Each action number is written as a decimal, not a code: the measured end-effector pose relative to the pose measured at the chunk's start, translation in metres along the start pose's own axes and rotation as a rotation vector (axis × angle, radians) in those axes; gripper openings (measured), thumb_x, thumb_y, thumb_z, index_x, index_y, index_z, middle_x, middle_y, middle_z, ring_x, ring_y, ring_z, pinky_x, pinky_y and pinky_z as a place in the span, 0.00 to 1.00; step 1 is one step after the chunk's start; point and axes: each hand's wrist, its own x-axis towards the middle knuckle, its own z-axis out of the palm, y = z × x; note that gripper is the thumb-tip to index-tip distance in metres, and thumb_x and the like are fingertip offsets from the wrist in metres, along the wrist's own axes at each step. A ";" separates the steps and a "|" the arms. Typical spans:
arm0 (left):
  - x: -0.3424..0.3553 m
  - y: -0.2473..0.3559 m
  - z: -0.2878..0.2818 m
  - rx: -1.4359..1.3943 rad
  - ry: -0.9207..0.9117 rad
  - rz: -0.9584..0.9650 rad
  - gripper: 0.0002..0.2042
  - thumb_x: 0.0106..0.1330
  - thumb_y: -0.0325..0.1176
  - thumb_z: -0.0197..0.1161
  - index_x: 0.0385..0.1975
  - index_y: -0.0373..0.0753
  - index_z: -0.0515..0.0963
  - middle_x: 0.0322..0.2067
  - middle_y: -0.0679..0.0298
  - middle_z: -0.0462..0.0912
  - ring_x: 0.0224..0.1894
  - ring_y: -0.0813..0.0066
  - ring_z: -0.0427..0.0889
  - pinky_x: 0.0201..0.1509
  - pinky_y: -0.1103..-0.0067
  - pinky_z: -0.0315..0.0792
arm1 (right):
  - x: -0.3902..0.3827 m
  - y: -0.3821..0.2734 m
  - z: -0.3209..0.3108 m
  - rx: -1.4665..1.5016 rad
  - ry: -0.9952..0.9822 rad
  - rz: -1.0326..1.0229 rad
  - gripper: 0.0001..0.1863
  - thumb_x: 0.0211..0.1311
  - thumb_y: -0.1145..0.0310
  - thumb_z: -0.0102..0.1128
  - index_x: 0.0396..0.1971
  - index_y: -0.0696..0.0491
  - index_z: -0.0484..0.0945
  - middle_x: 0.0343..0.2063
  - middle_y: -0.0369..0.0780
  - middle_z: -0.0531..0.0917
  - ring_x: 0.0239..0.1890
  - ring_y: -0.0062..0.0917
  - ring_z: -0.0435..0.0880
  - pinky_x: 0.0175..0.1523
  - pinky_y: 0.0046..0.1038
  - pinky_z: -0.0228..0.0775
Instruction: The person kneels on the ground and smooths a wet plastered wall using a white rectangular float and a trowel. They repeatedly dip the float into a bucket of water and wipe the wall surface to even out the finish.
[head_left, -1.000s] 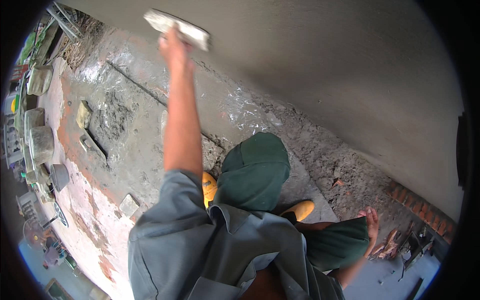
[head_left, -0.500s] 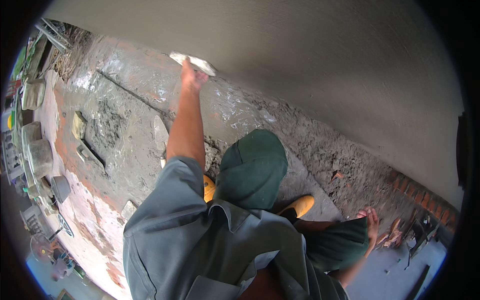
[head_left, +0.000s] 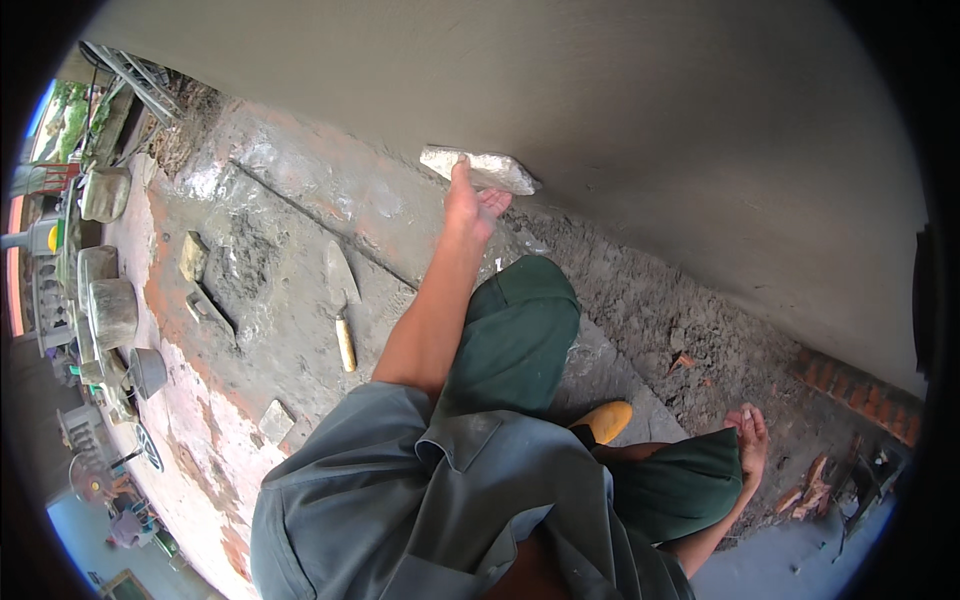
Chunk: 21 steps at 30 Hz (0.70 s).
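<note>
My left hand (head_left: pixel 468 212) is wrapped round a pale, mortar-smeared plastering float (head_left: pixel 482 168), with the thumb on its near edge. The float lies against the foot of a smooth grey plastered wall (head_left: pixel 640 110). Beside my right knee, my right hand (head_left: pixel 752 440) hangs with its fingers loosely apart and nothing visible in it. To the left of my left forearm, a pointing trowel (head_left: pixel 342 275) with a light handle lies on the mortar-smeared floor (head_left: pixel 300 300).
Farther left lie a yellowish block (head_left: pixel 193 257), a handled flat tool (head_left: pixel 210 310) and a small pale slab (head_left: pixel 276 422). Buckets (head_left: pixel 112 312) stand along the left side. Crumbled mortar (head_left: pixel 650 300) lines the wall's foot, with exposed bricks (head_left: pixel 855 395) at right.
My left hand has slid the float rightward along the wall's foot. The whole view has shifted a little, and the trowel now shows fully. My right hand stays by the knee.
</note>
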 end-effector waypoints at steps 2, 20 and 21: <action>-0.034 0.011 0.025 0.070 -0.023 0.117 0.47 0.69 0.57 0.59 0.75 0.34 0.40 0.61 0.32 0.59 0.62 0.42 0.67 0.64 0.55 0.67 | 0.009 -0.002 0.001 -0.065 -0.011 -0.032 0.19 0.72 0.55 0.62 0.53 0.51 0.77 0.38 0.35 0.85 0.37 0.17 0.83 0.42 0.18 0.71; -0.189 0.145 0.158 0.875 0.282 1.778 0.46 0.62 0.45 0.71 0.70 0.23 0.51 0.49 0.40 0.73 0.48 0.57 0.78 0.48 0.67 0.77 | 0.017 -0.017 0.018 -0.188 -0.080 -0.238 0.21 0.72 0.52 0.60 0.53 0.53 0.77 0.42 0.34 0.85 0.42 0.16 0.80 0.47 0.22 0.71; -0.176 0.136 0.145 0.947 0.359 1.784 0.46 0.62 0.46 0.71 0.70 0.23 0.50 0.49 0.39 0.73 0.48 0.57 0.79 0.48 0.68 0.78 | 0.015 -0.018 0.020 -0.189 -0.054 -0.225 0.21 0.72 0.52 0.60 0.53 0.53 0.77 0.42 0.34 0.85 0.42 0.16 0.80 0.47 0.21 0.70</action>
